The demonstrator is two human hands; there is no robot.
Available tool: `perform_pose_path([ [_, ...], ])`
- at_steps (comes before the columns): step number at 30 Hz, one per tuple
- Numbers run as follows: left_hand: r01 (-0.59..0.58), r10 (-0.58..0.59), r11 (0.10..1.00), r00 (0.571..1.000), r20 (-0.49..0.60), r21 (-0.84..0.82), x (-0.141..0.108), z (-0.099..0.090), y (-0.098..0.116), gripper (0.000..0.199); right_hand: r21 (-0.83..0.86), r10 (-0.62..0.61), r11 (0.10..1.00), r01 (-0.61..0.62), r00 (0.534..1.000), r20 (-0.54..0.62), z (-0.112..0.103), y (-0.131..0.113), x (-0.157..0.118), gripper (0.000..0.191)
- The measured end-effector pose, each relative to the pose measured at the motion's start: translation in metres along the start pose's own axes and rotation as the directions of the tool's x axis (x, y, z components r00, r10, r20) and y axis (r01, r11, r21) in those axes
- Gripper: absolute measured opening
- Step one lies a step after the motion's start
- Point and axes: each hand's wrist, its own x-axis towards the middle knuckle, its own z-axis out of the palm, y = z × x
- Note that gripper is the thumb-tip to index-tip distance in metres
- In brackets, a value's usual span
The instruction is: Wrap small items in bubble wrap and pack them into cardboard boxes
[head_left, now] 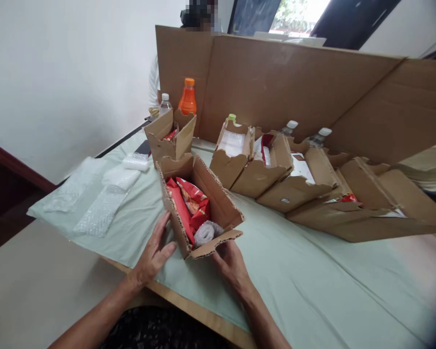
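Note:
An open cardboard box point(218, 191) stands near the table's front edge. Inside lie a red snack packet point(194, 196), another red packet beside it, and a roll of bubble wrap point(205, 233) at the near end. My left hand point(153, 254) is open, its fingers stretched along the box's left side and the thumb held apart. At the near right corner, my right hand point(233, 266) grips the box by its lower end; some of its fingertips are hidden by the cardboard.
Bubble wrap sheets point(103, 208) lie to the left. Another box point(169, 138) stands behind mine, near an orange bottle point(188, 99). Several filled cardboard boxes point(265, 177) line the right side, before a tall cardboard panel point(294, 87). A person point(199, 17) is behind it.

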Motion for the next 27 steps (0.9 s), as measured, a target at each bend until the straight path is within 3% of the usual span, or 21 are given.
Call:
perform_pose_path([
  [3,-0.086,0.080,0.992,0.994,0.072,0.088,0.008,0.004,0.000,0.083,0.092,0.059,0.994,-0.062,0.998,0.034,0.011,0.000,0.011,0.039],
  [7,-0.177,0.153,0.966,0.979,0.134,0.187,0.032,0.013,0.001,0.095,0.124,0.112,0.986,-0.115,0.993,0.029,0.009,0.001,0.031,0.041],
  [12,-0.193,0.179,0.933,0.981,0.075,0.304,0.035,0.034,-0.011,0.099,0.079,0.090,0.993,-0.090,0.996,-0.001,0.005,0.009,0.053,0.043],
  [16,-0.136,0.148,0.931,0.989,-0.010,0.338,0.037,0.038,-0.017,0.088,0.030,0.059,0.998,-0.057,0.997,-0.042,0.015,0.013,0.053,0.036],
  [20,-0.034,0.065,0.957,0.993,-0.098,0.290,0.054,0.023,-0.011,0.062,-0.063,-0.005,0.998,0.001,0.998,-0.059,0.026,0.009,0.052,0.024],
  [27,0.043,-0.007,0.959,0.992,-0.129,0.281,0.085,0.000,-0.003,0.033,-0.079,-0.036,0.996,0.036,0.999,-0.001,0.037,0.007,0.077,0.041],
])
